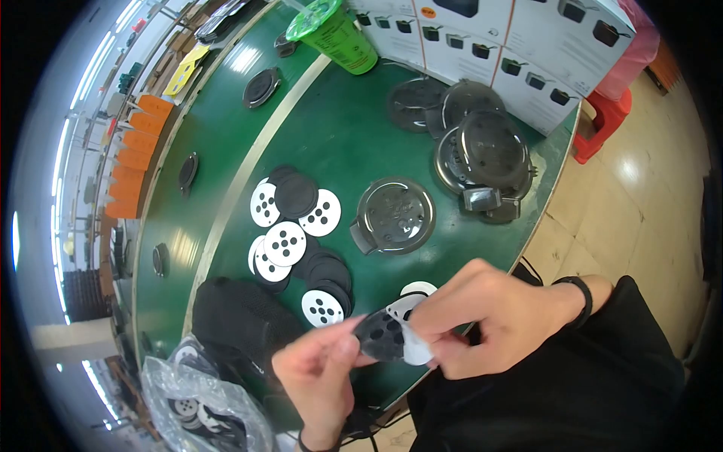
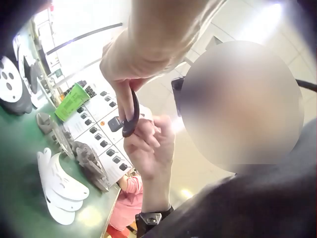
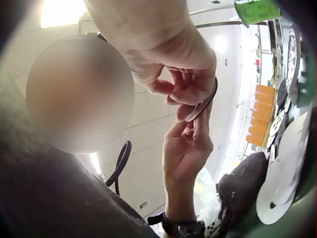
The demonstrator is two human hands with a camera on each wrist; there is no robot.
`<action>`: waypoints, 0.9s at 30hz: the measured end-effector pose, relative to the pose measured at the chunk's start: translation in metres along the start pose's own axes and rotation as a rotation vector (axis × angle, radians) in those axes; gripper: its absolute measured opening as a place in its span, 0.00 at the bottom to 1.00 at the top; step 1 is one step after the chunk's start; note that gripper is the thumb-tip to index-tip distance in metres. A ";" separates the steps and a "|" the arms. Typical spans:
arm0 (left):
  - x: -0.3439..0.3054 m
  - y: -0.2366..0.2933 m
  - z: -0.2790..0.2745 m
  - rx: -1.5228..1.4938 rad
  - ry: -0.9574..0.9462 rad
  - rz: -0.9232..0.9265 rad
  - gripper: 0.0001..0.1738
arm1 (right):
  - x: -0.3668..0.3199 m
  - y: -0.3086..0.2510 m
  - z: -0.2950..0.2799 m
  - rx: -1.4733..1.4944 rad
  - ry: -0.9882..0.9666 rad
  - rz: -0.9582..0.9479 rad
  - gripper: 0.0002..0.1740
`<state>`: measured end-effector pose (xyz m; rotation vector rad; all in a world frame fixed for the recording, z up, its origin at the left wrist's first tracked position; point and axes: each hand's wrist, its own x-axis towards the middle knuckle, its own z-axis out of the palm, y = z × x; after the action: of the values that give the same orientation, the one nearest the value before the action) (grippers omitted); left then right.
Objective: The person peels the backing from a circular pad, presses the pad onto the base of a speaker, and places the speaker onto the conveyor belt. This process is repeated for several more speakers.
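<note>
Both hands meet low over the front of the green table. My left hand [image 1: 324, 373] pinches the edge of a black round pad [image 1: 379, 337] with several holes, between thumb and fingers. On its other side my right hand [image 1: 486, 324] pinches a white backing sheet [image 1: 416, 350], part of which stands away from the pad. The left wrist view shows the pad [image 2: 132, 119] nearly edge-on between the two hands. Just behind the right hand, white discs [image 1: 416, 288] lie partly hidden. Loose black and white holed discs [image 1: 285, 243] lie in overlapping piles further left.
A round transparent lid [image 1: 397, 215] lies mid-table, with a pile of similar lids [image 1: 493, 151] to its right. Behind stand printed boxes [image 1: 463, 64] and a green cup [image 1: 335, 38]. A black mesh-like item [image 1: 241, 324] and a plastic bag [image 1: 162, 384] of discs are at the left front.
</note>
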<state>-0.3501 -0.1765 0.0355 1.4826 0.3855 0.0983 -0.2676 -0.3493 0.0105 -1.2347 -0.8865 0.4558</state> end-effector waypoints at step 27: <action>0.036 -0.032 0.017 -0.206 -0.567 -0.312 0.13 | -0.031 0.041 -0.003 0.242 0.075 0.101 0.24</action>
<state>-0.3165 -0.1852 -0.0024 1.1689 0.1341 -0.5086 -0.2772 -0.3615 -0.0390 -1.0698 -0.6857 0.5771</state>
